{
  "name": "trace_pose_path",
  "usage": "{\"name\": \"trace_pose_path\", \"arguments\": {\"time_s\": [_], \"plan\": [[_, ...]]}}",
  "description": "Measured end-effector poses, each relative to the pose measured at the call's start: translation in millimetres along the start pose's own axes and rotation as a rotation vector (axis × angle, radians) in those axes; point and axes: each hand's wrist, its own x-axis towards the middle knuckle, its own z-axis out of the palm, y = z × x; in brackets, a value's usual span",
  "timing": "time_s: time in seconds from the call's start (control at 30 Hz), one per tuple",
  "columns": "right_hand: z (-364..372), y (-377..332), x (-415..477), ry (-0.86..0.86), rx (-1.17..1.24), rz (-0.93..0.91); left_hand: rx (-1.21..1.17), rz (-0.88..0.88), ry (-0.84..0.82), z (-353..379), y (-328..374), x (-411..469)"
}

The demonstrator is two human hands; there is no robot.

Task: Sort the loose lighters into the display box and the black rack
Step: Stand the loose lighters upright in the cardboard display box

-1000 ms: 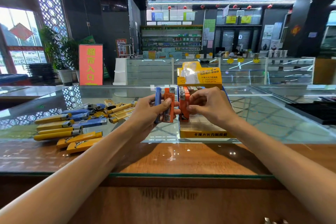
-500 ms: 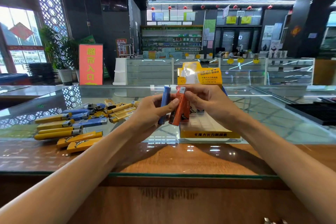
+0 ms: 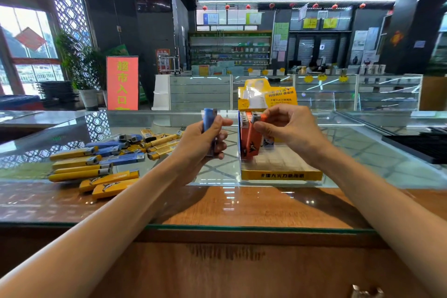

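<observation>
Left hand curled around upright blue lighter; right hand pinching orange lighter into display box

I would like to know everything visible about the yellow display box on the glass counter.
The display box looks like yellow printed cardboard, with dark characters on its low front lip and an upright header card behind. Inside is a pale grid of slots, mostly empty; a few orange lighters stand upright at the back left. It sits on the glass counter. The right hand pinches one tilted orange lighter over it.
</observation>
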Motion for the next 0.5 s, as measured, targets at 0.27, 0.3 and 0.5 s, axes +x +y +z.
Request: {"name": "trace_pose_path", "arguments": {"time_s": [0.27, 0.3, 0.5], "plan": [[7.6, 8.5, 2.0, -0.012, -0.083, 0.0, -0.23, -0.132, -0.105, 2.2, 7.4, 1.0], [8.6, 9.5, 1.6, -0.016, -0.11, -0.007, -0.244, -0.134, -0.113, 2.4, 7.1, 0.9], [11.4, 11.5, 1.9, 0.004, -0.34, -0.065, -0.048, -0.005, -0.144, 0.5, 4.5, -2.3]]}}
